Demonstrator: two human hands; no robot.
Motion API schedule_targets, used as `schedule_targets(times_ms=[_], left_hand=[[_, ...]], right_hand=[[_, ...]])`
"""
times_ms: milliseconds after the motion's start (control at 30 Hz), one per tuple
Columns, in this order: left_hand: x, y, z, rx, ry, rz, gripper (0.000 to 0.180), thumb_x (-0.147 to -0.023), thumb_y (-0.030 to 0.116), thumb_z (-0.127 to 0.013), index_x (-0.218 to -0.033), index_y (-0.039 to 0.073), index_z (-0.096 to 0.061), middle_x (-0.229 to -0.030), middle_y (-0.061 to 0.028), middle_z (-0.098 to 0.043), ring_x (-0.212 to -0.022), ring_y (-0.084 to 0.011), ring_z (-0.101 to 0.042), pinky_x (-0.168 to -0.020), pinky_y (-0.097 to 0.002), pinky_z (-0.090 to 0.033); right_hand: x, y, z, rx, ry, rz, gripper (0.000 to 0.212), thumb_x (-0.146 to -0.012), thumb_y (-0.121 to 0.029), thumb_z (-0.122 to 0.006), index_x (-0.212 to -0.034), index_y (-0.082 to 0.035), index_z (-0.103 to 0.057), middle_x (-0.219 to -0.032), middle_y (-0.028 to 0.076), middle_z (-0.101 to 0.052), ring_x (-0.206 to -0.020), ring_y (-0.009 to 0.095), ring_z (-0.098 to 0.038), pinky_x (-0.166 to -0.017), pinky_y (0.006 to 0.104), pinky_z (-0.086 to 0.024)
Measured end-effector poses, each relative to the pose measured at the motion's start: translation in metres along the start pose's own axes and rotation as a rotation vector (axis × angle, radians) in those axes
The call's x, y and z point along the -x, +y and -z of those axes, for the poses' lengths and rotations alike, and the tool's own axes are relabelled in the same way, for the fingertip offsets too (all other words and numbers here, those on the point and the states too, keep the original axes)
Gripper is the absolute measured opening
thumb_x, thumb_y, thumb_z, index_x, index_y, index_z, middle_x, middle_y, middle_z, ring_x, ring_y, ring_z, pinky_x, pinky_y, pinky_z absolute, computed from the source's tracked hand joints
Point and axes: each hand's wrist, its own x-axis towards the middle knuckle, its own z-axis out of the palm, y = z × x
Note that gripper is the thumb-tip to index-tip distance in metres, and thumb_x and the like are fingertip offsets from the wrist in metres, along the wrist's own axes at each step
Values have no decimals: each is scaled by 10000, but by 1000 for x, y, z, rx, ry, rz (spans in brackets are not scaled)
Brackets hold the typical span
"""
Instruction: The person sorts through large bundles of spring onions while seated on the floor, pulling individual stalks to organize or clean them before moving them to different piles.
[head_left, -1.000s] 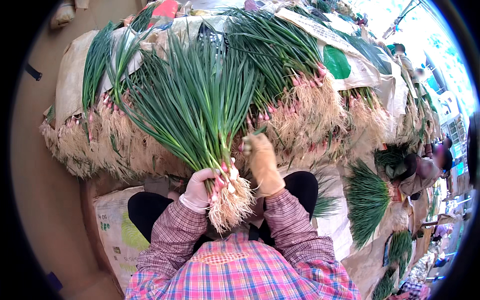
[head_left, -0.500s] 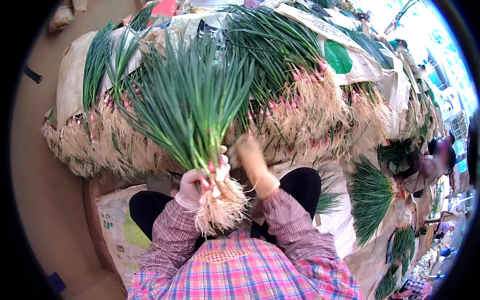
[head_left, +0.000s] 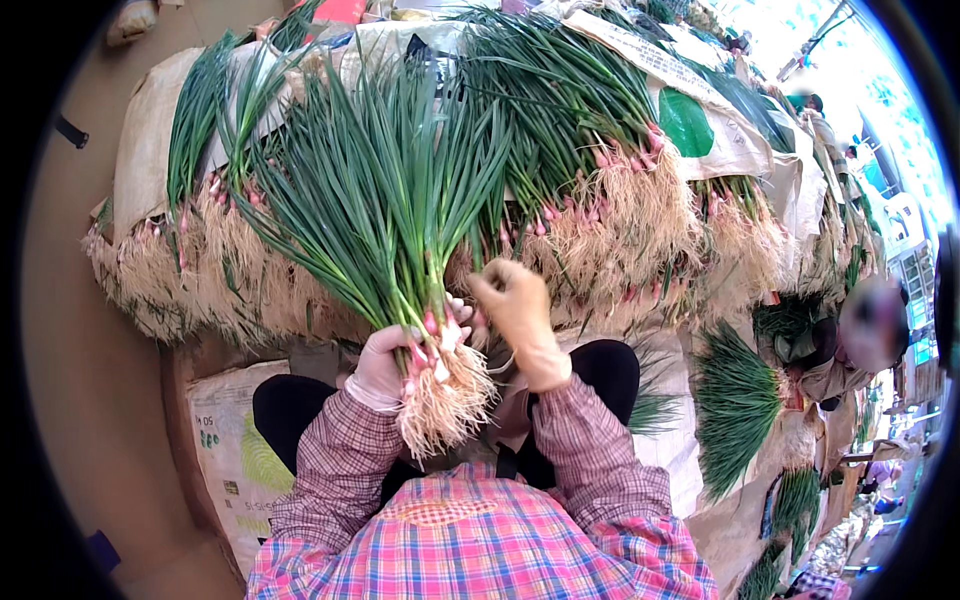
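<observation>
A thick bunch of spring onions (head_left: 395, 200) fans out in front of me, its green leaves pointing away and its pink-white bulbs and pale roots toward me. My left hand (head_left: 381, 362), in a thin whitish glove, is wrapped round the bunch just above the bulbs. My right hand (head_left: 515, 308), in a tan glove, hangs just right of the bulbs, apart from them. Its fingers are curled in toward the thumb; whether something small is between them is hidden.
Beyond the bunch lies a long heap of spring onions (head_left: 640, 215), roots toward me, partly covered by woven sacks (head_left: 150, 140). A printed sack (head_left: 240, 440) lies by my left knee. To the right, another bunch (head_left: 738, 405) rests on sacking near a seated person (head_left: 865, 330).
My right hand, blurred before, has shifted slightly right, away from the bulbs, and shows more clearly. My left hand keeps its hold on the bunch. The person at right has leaned.
</observation>
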Motion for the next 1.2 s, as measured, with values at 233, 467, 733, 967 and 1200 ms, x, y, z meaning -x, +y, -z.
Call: schedule_targets(times_ms=[233, 467, 733, 967, 1200], left_hand=[[2, -9, -17, 5, 271, -46, 466, -757, 89, -530, -1178, -104, -478, -1021, -236, -585, -878, -272, -611, -691, -350, -555], [8, -3, 11, 6, 85, -20, 499, -750, 105, -544, -1195, -100, -449, -1120, -218, -557, -922, -267, -610, -717, -339, -544], [5, 16, 18, -9, -299, -145, 576, -786, 210, -663, -1269, 9, -425, -1196, -143, -448, -1075, -261, -477, -880, -361, -488], [3, 16, 16, -85, -110, -211, 507, -784, 179, -607, -1226, -27, -466, -1159, -160, -516, -1073, -280, -526, -921, -361, -480], [3, 8, 7, -39, -16, -175, 549, -746, 140, -538, -1245, -69, -443, -1180, -166, -528, -1112, -269, -514, -965, -370, -415]], right_hand=[[-2, 16, -21, -991, -336, -217, 154, -832, -57, -648, -947, -3, -560, -730, 24, -589, -565, 69, -517, -455, 195, -406], [-7, 47, -33, -491, -23, -24, 95, -861, -100, -589, -928, -35, -576, -802, 59, -603, -674, 139, -562, -578, 251, -475], [-39, 29, 2, 626, 322, 379, 165, -829, -203, -625, -868, -54, -565, -793, 125, -587, -688, 304, -606, -606, 409, -484], [-59, -9, 35, 535, 593, 496, 131, -878, -140, -586, -845, -18, -553, -761, 116, -603, -645, 250, -591, -582, 353, -489], [-96, -15, 78, 709, 301, 256, 202, -864, -286, -528, -856, -119, -640, -808, 88, -671, -672, 232, -640, -685, 409, -501]])
